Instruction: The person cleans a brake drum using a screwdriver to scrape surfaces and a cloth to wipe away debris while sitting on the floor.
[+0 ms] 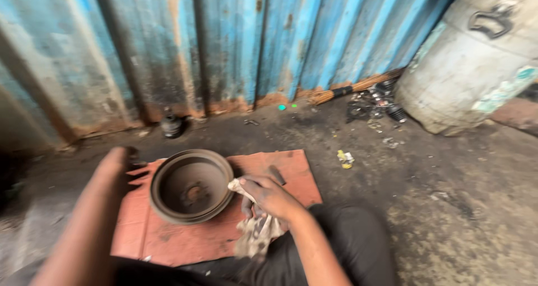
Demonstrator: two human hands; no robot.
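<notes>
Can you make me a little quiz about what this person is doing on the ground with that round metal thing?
1. True or false: the round, rusty-brown metal drum lies on a reddish-brown cardboard sheet.
2. What does the right hand hold? A) a broom B) a dirty, crumpled cloth rag C) a bottle
3. Fill in: behind the drum stands a wall of blue corrugated ____.

Key
1. True.
2. B; the rag meets the drum's right rim, while the left hand steadies the left rim.
3. Metal, rusted along the bottom.
</notes>
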